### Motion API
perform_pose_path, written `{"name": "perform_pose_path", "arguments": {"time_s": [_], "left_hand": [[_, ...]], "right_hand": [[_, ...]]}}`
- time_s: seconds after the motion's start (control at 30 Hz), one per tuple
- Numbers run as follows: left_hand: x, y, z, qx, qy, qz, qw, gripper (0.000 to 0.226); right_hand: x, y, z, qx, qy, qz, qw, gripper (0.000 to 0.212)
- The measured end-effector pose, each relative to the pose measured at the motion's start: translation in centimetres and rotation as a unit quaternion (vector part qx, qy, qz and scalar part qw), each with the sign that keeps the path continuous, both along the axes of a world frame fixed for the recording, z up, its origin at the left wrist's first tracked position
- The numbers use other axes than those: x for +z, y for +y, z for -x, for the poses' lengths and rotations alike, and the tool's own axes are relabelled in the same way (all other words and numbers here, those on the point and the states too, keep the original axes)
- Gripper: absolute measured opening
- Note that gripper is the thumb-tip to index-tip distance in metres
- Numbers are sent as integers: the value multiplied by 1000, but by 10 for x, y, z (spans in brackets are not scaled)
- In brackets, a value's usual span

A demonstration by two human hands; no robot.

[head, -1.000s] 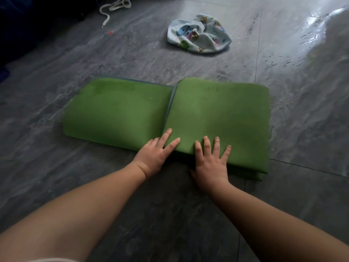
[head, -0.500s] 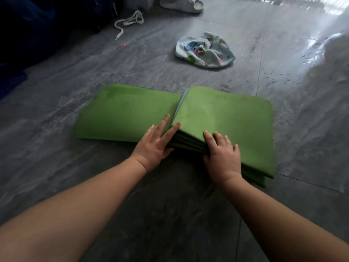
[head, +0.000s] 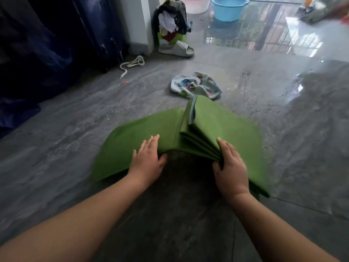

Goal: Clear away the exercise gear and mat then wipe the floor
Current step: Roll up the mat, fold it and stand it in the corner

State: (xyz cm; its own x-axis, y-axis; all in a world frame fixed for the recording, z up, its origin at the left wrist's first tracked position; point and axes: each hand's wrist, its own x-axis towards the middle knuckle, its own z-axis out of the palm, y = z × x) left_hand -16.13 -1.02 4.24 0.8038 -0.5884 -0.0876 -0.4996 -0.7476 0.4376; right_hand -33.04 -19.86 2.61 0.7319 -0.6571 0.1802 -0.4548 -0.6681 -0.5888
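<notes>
A green folding exercise mat (head: 236, 127) sits partly folded on the grey tiled floor, its near edge lifted off the ground. My right hand (head: 229, 167) grips the stacked folded layers at the near right, thumb beneath and fingers on top. My left hand (head: 147, 157) holds the near edge of the single left panel, fingers flat on top and thumb under the edge. A crumpled white patterned cloth (head: 195, 86) lies on the floor just beyond the mat.
A white cord (head: 132, 64) lies at the back left by dark blue luggage (head: 90, 33). A grey slipper (head: 176, 49), a pile of clothes (head: 172, 21), a blue basin (head: 229, 8) and a pink basin (head: 195, 3) stand at the back. Wet patches (head: 294, 87) shine on the right.
Both hands went from pressing flat on the mat to taking hold of its near edge and lifting it. The view has tilted up, showing the back of the room.
</notes>
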Motion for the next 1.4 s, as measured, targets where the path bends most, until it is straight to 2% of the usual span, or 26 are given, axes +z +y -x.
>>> {"name": "perform_pose_path", "arguments": {"time_s": [0.1, 0.33, 0.47, 0.57, 0.6, 0.67, 0.8, 0.83, 0.9, 0.97, 1.07, 1.13, 1.2, 1.3, 1.4], "left_hand": [[28, -19, 4, 6, 52, 126, 991, 60], [94, -78, 31, 29, 98, 312, 945, 53], [127, -99, 57, 44, 127, 451, 882, 35], [127, -105, 72, 47, 191, 523, 829, 46], [120, -105, 75, 45, 207, 530, 821, 48], [104, -102, 81, 24, 217, 519, 827, 44], [76, -95, 95, -32, 201, 443, 873, 73], [75, -94, 96, -33, 190, 432, 881, 78], [73, -94, 95, -29, 169, 438, 883, 83], [76, -94, 90, -29, 156, 456, 876, 83], [79, -96, 90, -36, 191, 484, 853, 79], [83, -98, 94, -40, 271, 507, 817, 72], [86, -103, 97, -33, 342, 504, 792, 66], [89, -110, 106, -40, 343, 479, 807, 64], [95, -111, 115, -44, 340, 490, 802, 67]], "right_hand": [[16, -9, 4, -3, -38, 7, 999, 76], [55, -14, 3, -35, -184, -55, 981, 71], [75, 1, -1, -40, -273, -140, 951, 72], [75, 12, 0, -33, -298, -199, 933, 69], [69, 15, 2, -31, -301, -218, 928, 68], [53, 19, 9, -30, -277, -256, 926, 69], [24, 17, 27, 22, -212, -277, 937, 84], [27, 16, 29, 45, -217, -281, 934, 82], [45, 15, 30, 72, -282, -307, 906, 64], [74, 14, 27, 53, -373, -337, 863, 44], [112, 4, 22, -16, -442, -390, 808, 35], [122, -8, 16, -56, -412, -413, 810, 34], [122, -16, 11, -51, -368, -454, 810, 36], [116, -10, 11, 5, -315, -475, 822, 57], [117, -5, 15, 13, -331, -474, 816, 56]]}}
